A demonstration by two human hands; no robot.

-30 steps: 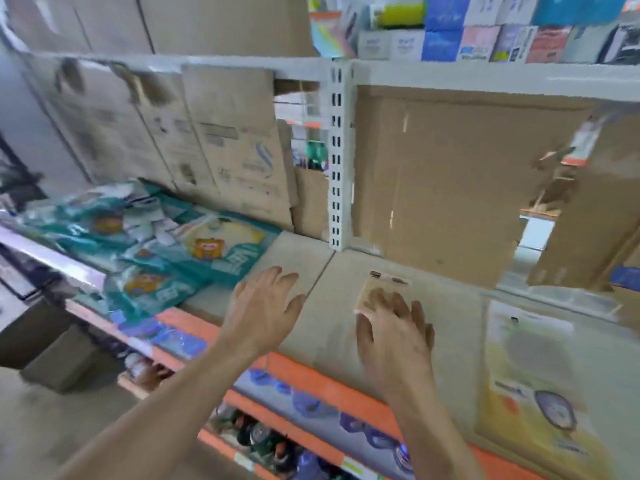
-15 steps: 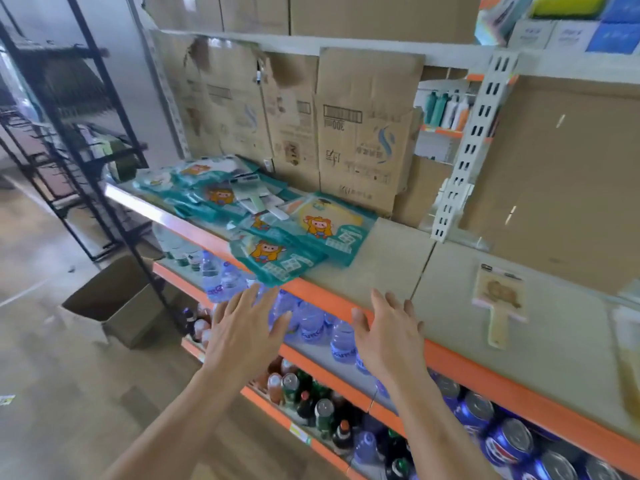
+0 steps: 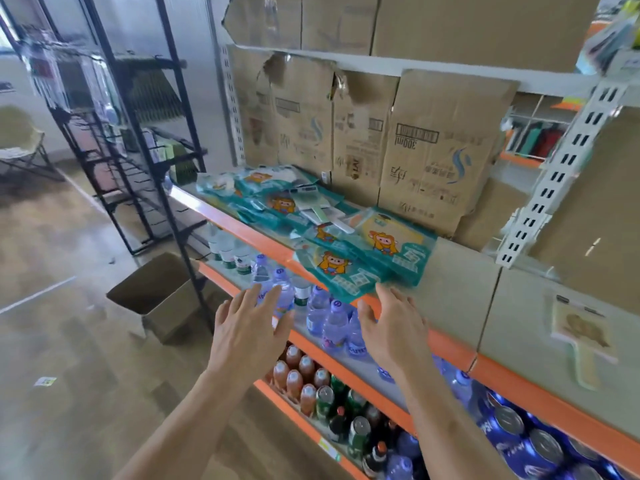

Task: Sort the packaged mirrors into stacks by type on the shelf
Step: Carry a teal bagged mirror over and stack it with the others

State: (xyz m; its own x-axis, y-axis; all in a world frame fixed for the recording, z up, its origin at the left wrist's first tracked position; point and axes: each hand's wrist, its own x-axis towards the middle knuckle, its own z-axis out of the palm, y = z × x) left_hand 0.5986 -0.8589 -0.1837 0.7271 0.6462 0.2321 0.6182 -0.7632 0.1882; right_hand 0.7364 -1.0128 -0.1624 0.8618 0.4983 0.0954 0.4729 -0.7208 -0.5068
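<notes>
A loose pile of teal packaged mirrors [image 3: 349,268] with a cartoon animal print covers the left part of the grey shelf [image 3: 464,292]. Pale handled mirrors [image 3: 320,211] lie on top of the pile. One tan handled mirror [image 3: 583,336] lies alone on the shelf at the right. My left hand [image 3: 247,329] hovers with fingers spread, in front of the shelf edge and below the pile. My right hand [image 3: 393,329] is also spread and holds nothing, its fingertips just short of the nearest teal pack.
Flattened cardboard [image 3: 433,150] lines the back of the shelf. Water bottles [image 3: 329,317], drink bottles and blue cans [image 3: 526,441] fill the lower shelves. A black wire rack [image 3: 138,140] and an open cardboard box [image 3: 162,296] stand on the floor at the left.
My right hand let go of the tan handled mirror, which now lies alone at the right. My view and both hands have moved left toward the teal pile.
</notes>
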